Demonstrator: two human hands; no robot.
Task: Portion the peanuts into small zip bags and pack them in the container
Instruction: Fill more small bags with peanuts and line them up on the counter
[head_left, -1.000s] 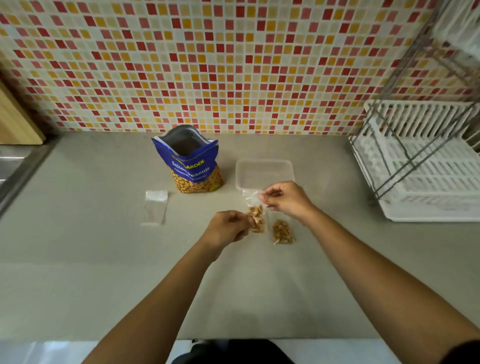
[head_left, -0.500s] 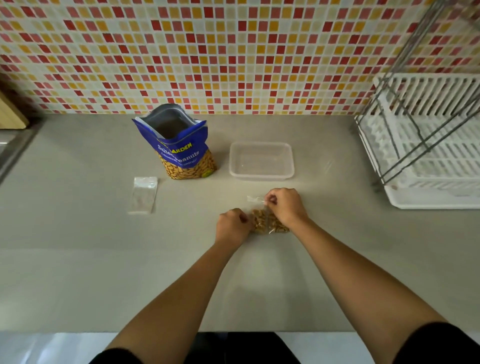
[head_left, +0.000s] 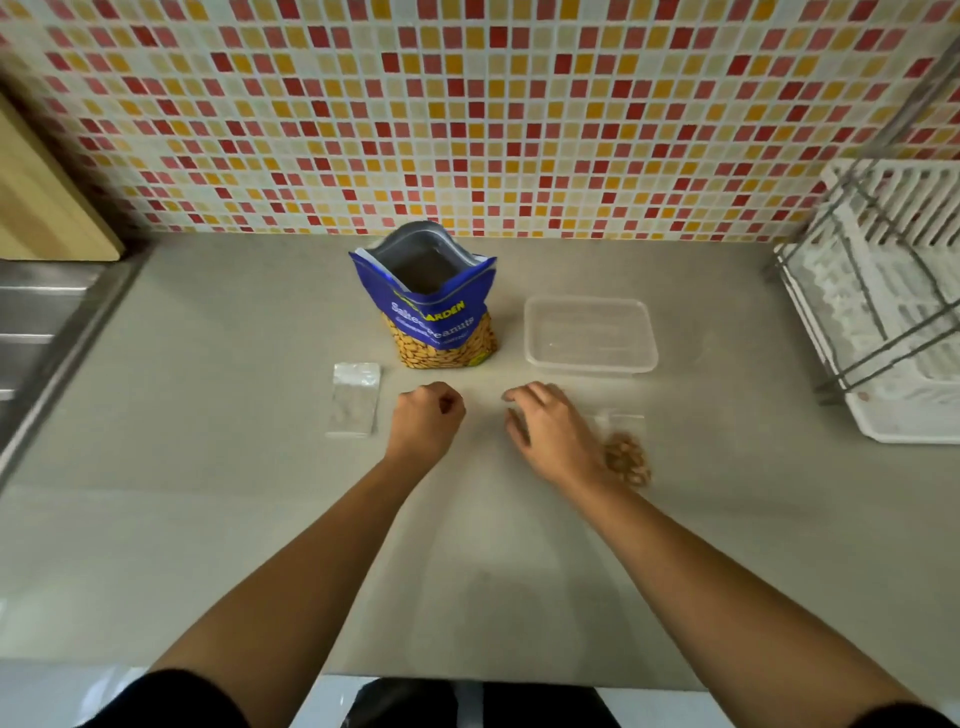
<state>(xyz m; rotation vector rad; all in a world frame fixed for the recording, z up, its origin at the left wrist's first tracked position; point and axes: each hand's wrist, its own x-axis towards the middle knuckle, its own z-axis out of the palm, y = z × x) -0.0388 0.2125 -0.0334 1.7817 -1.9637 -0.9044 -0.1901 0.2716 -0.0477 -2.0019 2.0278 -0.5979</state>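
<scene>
Counter (head_left: 208, 519): all task items are set out here, dish rack (head_left: 893, 322) at right edge.
Peanut bag (head_left: 436, 322): stood upright, top open, behind hands.
Container (head_left: 589, 368): nothing is seen inside; no pack is stowed yet.
Right hand (head_left: 550, 436): fingers loosely spread, nothing held.
Left hand (head_left: 426, 421): curled into fist, nothing seen in it.
Filled zip bag (head_left: 626, 457): laid flat just beside right wrist; seal state cannot be told.
Empty zip bag (head_left: 353, 400): near left hand, probably taken next.
Mouth is best pulled fully open before filling; strip should be pressed end to end.
</scene>
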